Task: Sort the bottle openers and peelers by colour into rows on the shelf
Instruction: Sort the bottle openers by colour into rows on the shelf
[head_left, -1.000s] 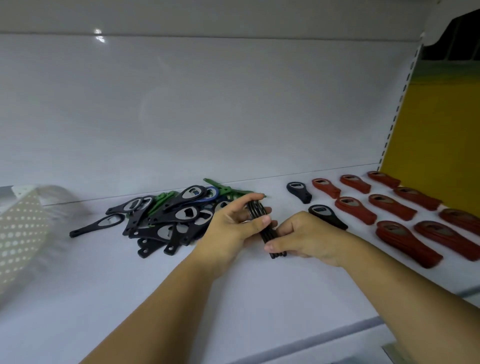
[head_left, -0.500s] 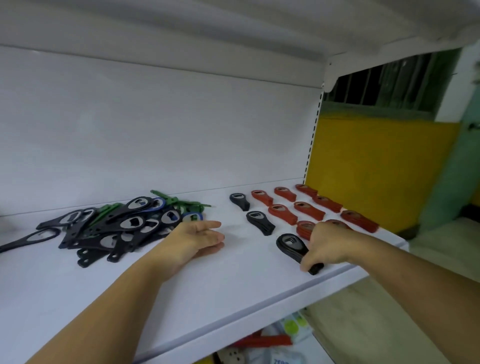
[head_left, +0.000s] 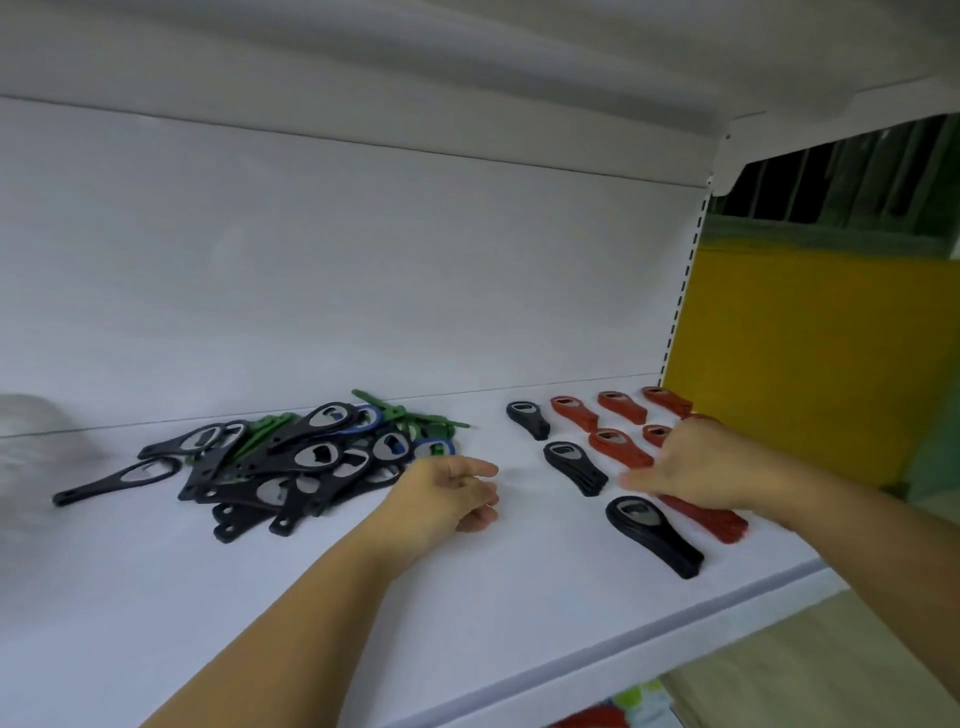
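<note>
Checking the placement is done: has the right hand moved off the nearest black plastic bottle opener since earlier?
Yes. The right hand has drawn back from the nearest black plastic bottle opener toward the rear, over the red plastic openers.

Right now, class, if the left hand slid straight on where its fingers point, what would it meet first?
Probably the middle black opener, though depth is hard to judge.

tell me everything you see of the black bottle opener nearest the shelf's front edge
The black bottle opener is a squat plastic-looking paddle with a shiny metal insert in its wider head. It lies flat on the white shelf, head toward the back, narrow end toward the front edge, frontmost of three black ones. No hand grips it; the right hand is just behind.
</note>
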